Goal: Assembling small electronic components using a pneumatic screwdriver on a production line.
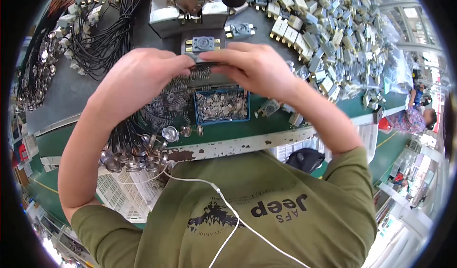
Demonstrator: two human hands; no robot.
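Note:
My left hand and my right hand meet at the middle of the bench. Their fingertips pinch a small grey part between them; the fingers hide most of it, so I cannot tell its kind. Just beyond the fingertips lies a grey switch-like block with brass terminals, in front of a metal machine fixture. A similar block rests to its right. Below my hands, loose coil springs lie in a heap beside a blue tray of small metal pieces.
A large pile of grey and white blocks covers the right side. Bundled black wires and round metal caps lie at left. More caps sit by the bench's front edge. Another person is at far right.

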